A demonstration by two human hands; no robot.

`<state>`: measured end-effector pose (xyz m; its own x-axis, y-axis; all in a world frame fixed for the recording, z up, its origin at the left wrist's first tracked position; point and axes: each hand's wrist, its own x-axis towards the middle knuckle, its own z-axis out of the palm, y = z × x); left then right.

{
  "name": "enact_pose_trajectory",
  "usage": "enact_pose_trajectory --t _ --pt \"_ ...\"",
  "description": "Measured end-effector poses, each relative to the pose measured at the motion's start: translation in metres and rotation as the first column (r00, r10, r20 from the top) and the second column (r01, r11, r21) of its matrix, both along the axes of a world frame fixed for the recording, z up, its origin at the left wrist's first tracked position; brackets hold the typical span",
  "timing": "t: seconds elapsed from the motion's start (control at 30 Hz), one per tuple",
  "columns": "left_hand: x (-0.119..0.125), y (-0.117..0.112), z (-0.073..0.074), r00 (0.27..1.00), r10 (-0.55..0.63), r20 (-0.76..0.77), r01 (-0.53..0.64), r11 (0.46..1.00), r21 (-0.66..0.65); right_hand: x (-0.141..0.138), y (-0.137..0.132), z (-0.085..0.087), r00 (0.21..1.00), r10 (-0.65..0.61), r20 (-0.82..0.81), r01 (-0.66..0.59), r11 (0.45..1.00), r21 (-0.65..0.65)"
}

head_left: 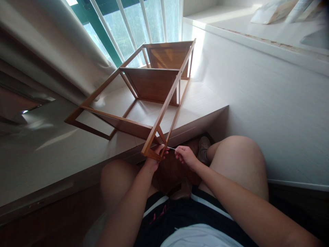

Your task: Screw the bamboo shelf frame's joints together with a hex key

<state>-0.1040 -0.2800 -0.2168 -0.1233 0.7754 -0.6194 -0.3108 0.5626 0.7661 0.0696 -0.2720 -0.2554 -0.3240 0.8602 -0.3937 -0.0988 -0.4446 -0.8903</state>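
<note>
A brown wooden shelf rack (164, 103) lies on its side on the pale ledge, its near end sticking out past the edge towards me. My left hand (156, 157) is closed around the rack's near lower corner, with part of the fingers hidden behind the wood. Just to the right, my right hand (185, 155) pinches a thin metal rod-like tool (171, 148). The rod's far tip meets the rack's post beside my left fingers. Its other end is hidden in my right hand, so its exact kind does not show.
The pale ledge (102, 151) runs under the window, meeting a white panelled wall (269, 96) at right. A beige curtain (56, 44) hangs at left. Packages (272, 12) sit on the upper counter (223, 25). My knees flank the rack's near end.
</note>
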Motion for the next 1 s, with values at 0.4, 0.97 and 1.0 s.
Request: enact_pose_trajectory --t 0.4,0.97,1.0 --pt "0.0 -0.0003 0.0019 1.0 0.005 0.005 -0.005 1.0 0.01 0.0015 -0.0023 0.0043 0.975 0.028 -0.22 -0.067 0.983 -0.171" --pt "-0.0006 0.0002 -0.0022 1.0 0.006 0.001 -0.006 1.0 0.015 0.0014 -0.0004 -0.0027 0.991 -0.084 0.103 0.048 0.949 0.311" --pt "-0.0007 0.0002 -0.0027 1.0 0.007 0.0 -0.007 1.0 0.014 0.0028 -0.0006 -0.0013 0.984 -0.097 0.152 0.03 0.919 0.393"
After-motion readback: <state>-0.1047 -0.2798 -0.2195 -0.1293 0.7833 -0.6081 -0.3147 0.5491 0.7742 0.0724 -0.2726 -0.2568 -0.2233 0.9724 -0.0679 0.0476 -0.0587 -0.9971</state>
